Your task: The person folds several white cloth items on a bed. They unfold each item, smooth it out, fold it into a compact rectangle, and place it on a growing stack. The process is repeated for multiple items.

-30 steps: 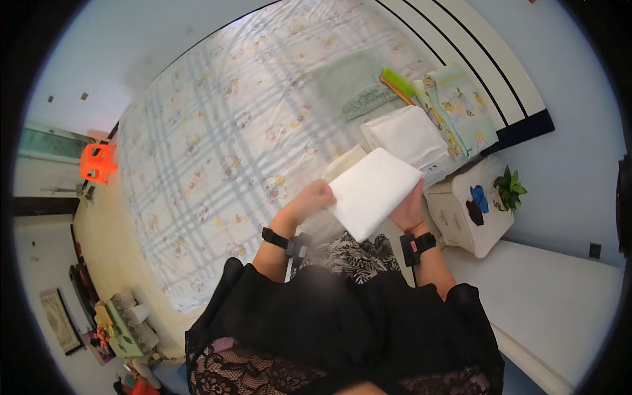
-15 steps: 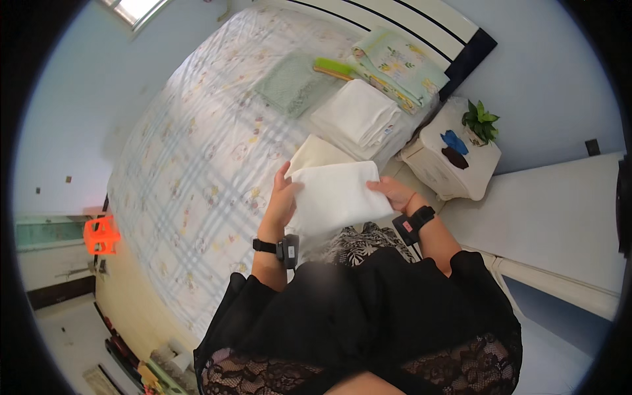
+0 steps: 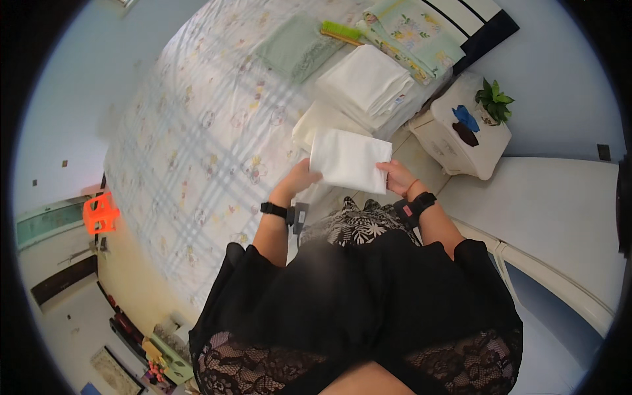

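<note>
A white folded cloth [image 3: 349, 160] hangs between my two hands above the near edge of the bed. My left hand [image 3: 300, 178] is closed on its lower left edge, thumb toward me, with the other fingers partly hidden. The right edge is pinched by my right hand [image 3: 397, 178], thumb in front and fingers behind. Just beyond, a cream folded cloth [image 3: 319, 118] lies on the bed, partly covered by the white one. A stack of white folded cloths [image 3: 365, 78] sits farther back.
The bed [image 3: 197, 151] has a plaid, flowered sheet. On it lie a grey-green cloth [image 3: 296, 49], a green-bristled brush [image 3: 340, 30] and a flowered folded towel [image 3: 415, 33]. A white nightstand [image 3: 454, 141] holds a plant [image 3: 494, 101]. An orange stool [image 3: 101, 214] stands far left.
The white cloth has become smaller and squarer in outline, with its left edge shifted right. My left hand has moved right, closer to my right hand. The view has tilted down.
</note>
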Tool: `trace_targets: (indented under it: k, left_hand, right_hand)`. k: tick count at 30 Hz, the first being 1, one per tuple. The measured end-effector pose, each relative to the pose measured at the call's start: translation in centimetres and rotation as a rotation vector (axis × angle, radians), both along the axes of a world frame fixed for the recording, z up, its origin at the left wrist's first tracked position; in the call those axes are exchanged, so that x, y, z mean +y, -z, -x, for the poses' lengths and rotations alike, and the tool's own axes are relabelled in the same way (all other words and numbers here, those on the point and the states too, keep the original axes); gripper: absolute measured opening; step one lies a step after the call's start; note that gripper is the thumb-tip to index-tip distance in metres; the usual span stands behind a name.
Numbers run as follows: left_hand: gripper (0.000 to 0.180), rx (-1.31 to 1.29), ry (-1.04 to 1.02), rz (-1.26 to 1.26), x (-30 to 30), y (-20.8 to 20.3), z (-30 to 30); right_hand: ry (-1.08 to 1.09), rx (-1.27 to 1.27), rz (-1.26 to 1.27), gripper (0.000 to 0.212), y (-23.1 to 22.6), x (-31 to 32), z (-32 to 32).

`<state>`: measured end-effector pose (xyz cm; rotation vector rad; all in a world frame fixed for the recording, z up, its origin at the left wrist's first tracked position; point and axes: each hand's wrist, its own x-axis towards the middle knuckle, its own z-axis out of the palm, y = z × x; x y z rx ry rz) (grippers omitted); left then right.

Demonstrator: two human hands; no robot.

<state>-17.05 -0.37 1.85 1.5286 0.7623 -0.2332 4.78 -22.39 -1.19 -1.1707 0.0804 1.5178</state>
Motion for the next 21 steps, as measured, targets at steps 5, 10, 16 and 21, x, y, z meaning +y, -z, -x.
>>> trace_targets:
  k: [5,10,16,21]
  left_hand:
    - [0.029,0.039,0.030,-0.242,4.5,2.8,-1.1]
    - [0.033,-0.013,-0.072,-0.357,7.7,5.2,-4.2]
    - [0.049,0.182,-0.243,-0.881,5.6,8.4,-6.7]
    - [0.053,0.066,0.305,-0.679,2.9,10.0,-8.9]
  right_hand:
    - [-0.014,-0.087,0.114,0.040,0.4,2.6,0.9]
    - [0.023,-0.228,0.208,0.045,1.7,5.1,0.5]
    - [-0.253,-0.350,0.634,0.050,3.7,4.7,0.5]
    - [-0.164,-0.357,0.529,0.045,4.2,3.9,0.9]
